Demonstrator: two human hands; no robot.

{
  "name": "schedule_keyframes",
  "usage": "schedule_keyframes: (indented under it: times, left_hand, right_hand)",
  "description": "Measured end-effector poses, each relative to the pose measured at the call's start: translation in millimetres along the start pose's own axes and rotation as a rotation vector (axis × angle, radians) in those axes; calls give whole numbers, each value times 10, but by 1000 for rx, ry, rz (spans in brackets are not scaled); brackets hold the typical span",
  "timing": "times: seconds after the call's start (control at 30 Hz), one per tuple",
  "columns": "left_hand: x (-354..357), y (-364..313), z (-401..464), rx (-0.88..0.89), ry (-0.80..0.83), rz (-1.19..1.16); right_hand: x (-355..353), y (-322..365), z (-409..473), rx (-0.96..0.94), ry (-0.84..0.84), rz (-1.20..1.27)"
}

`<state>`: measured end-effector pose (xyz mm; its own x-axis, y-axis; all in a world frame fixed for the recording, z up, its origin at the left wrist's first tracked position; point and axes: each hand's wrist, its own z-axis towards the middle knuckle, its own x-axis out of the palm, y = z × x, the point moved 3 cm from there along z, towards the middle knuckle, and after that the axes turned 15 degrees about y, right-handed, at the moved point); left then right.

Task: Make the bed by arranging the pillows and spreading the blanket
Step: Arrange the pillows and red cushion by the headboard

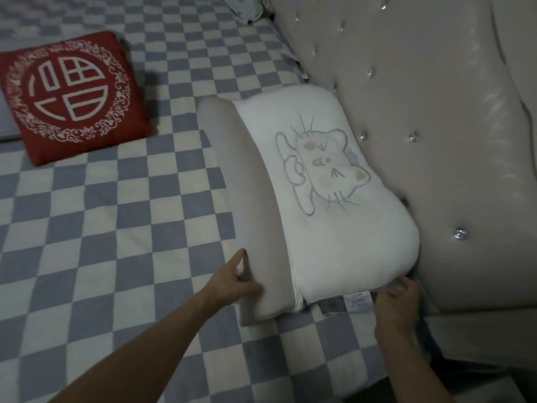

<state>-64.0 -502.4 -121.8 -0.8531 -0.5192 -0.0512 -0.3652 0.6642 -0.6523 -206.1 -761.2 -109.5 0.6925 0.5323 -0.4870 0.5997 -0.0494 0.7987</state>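
A white contoured pillow (290, 199) with a cartoon cat drawn on it lies on the checkered bed against the headboard. My left hand (235, 282) grips its near left corner, thumb on top. My right hand (398, 306) holds the near right corner, fingers tucked under the edge beside a white care label (358, 301). A red square cushion (72, 94) with a white circular emblem lies flat at the left, apart from the white pillow. The blue-and-white checkered bed cover (116, 242) is spread over the mattress.
The beige tufted headboard (436, 112) with crystal buttons runs along the right side. Crumpled light fabric (247, 7) sits at the top edge near the headboard. A grey fabric edge (7, 126) shows at the far left beside the red cushion.
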Motion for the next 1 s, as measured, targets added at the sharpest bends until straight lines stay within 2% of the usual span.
schedule_keyframes:
  times: [0.1, 0.23, 0.33, 0.47, 0.67, 1.0]
  left_hand:
    - [-124, -145, -200, 29, -8, 23]
    - [-416, -218, -644, 96, -110, 30]
    - [-695, -81, -1091, 117, -159, 10]
    - [-1098, 214, -1732, 154, -252, 0]
    - [-1662, 479, -2670, 230, -333, 28]
    - [-2025, 239, -3921, 411, -417, 120]
  right_hand:
    - [47, 174, -126, -44, 67, -97]
    - [283, 590, -548, -186, 230, -116]
    - [570, 782, -972, -301, 356, -175]
    - [879, 976, -1606, -345, 487, -208]
    - [1125, 1333, -2569, -479, 481, -193]
    - [1221, 2131, -3626, -673, 533, -152]
